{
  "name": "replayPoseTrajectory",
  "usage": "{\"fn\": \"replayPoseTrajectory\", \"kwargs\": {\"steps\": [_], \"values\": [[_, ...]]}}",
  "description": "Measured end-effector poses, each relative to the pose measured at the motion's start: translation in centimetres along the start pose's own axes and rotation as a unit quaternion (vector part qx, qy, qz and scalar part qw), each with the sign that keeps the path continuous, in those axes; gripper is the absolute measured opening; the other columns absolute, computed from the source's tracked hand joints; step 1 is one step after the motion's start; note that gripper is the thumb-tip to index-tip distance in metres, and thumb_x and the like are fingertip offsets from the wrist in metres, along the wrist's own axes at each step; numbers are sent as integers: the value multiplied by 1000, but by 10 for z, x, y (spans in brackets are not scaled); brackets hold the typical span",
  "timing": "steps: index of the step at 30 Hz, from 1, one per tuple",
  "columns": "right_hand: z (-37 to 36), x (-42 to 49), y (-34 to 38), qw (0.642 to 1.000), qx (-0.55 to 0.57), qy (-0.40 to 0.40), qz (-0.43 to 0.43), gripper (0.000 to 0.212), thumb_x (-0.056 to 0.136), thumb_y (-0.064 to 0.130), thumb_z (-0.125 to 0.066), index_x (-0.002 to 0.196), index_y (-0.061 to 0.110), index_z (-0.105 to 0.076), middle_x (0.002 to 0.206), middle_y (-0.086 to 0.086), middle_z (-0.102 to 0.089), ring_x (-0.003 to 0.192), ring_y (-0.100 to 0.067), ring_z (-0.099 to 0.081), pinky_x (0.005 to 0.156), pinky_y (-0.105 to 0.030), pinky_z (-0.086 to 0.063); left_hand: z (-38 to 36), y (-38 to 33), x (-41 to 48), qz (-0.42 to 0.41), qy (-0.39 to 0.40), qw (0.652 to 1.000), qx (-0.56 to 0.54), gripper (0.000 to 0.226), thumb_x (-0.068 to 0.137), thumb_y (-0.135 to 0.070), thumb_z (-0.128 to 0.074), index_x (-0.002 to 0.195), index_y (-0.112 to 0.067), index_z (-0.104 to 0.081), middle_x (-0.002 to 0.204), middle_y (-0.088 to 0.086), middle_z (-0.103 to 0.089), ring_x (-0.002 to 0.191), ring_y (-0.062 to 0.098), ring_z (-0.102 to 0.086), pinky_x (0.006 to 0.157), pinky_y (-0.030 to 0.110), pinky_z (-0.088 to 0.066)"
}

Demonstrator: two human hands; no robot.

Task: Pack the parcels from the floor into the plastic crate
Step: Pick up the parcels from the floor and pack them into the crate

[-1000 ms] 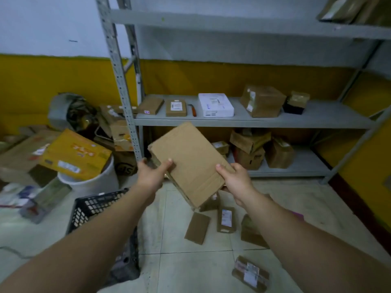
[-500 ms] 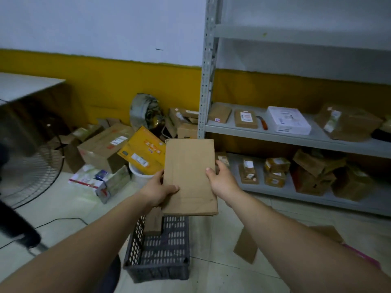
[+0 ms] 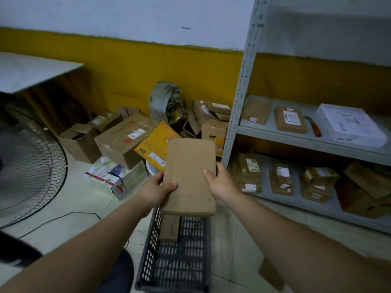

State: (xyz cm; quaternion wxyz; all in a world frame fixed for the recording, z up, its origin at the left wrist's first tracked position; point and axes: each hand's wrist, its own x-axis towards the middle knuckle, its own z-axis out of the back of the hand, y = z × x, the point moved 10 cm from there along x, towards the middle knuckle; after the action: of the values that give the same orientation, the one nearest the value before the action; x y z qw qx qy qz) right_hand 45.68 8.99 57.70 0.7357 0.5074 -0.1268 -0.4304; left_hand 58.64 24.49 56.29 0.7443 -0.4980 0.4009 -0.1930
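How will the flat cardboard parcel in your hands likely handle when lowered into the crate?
Probably stiff: the cardboard parcel shows no sag, gripped only at its sides. Likely light: left hand and right hand hold it with arms outstretched.

- Parcel point(image 3: 190, 174) above the crate point(image 3: 152, 250): plain brown cardboard, matt and smooth.
- Crate: dark grey plastic with slotted walls and a dull finish.
- Shelving point(image 3: 241, 102) right of the crate: grey painted metal, its upright punched with holes.
- Floor point(image 3: 84, 199) around the crate: pale tiles with a faint sheen.
- Fan guard point(image 3: 31, 166) left of the crate: thin dark wire.
- Yellow box point(image 3: 154, 146) beyond the crate: glossy printed card.
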Motion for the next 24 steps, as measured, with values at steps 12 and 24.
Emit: {"fn": "replayPoseTrajectory", "kwargs": {"steps": [12, 24], "values": [[-95, 103, -82, 997, -25, -6, -73, 52, 99, 34, -47, 146, 21, -31, 139, -5, -50, 121, -28, -52, 98, -39, -45, 22, 99, 124, 60, -2, 998, 9, 49, 93, -23, -58, 136, -15, -35, 127, 4, -52, 102, 21, -58, 82, 33, -48], [-248, 192, -335, 978, -142, 35, -146, 77, 98, 40, -45, 154, 20, 3, 158, -7, -15, 133, -31, -39, 103, -38, -38, -32, 369, 259, 126, 32, 991, 9, 44, 91, -15, -60, 130, -24, -43, 109, 1, -61, 88, 16, -63, 75, 29, -53]]}}
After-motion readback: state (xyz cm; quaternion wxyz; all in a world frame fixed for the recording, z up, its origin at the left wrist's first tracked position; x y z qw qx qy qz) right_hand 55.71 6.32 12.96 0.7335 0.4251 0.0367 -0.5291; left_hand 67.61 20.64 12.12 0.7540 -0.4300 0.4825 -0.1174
